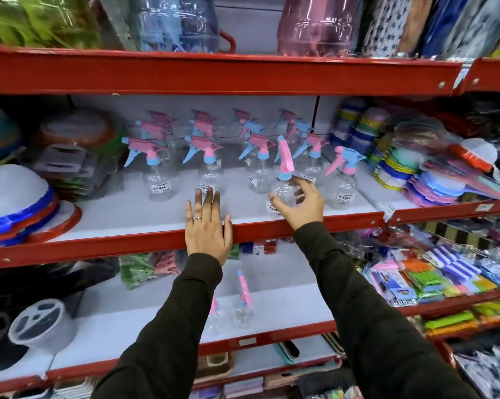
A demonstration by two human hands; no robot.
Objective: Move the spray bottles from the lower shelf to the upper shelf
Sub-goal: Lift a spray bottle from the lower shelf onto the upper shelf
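Observation:
Several clear spray bottles with pink and blue trigger heads stand in rows on the upper shelf (145, 223). My right hand (302, 204) curls around the front of one clear bottle (283, 191) near the shelf's front edge, fingers spread and touching it. My left hand (207, 226) lies flat, fingers apart, on the shelf's red front lip, just in front of another bottle (211, 171). On the lower shelf (286, 309) two more spray bottles stand: one (243, 306) in plain view, the other (214, 312) partly hidden behind my left sleeve.
Stacked plastic bowls and plates (18, 203) fill the upper shelf's left end, coloured lids and fans (433, 168) its right. Packets (433, 280) crowd the lower shelf's right, dark items (35, 318) its left. Big bottles (315, 24) stand on the top shelf.

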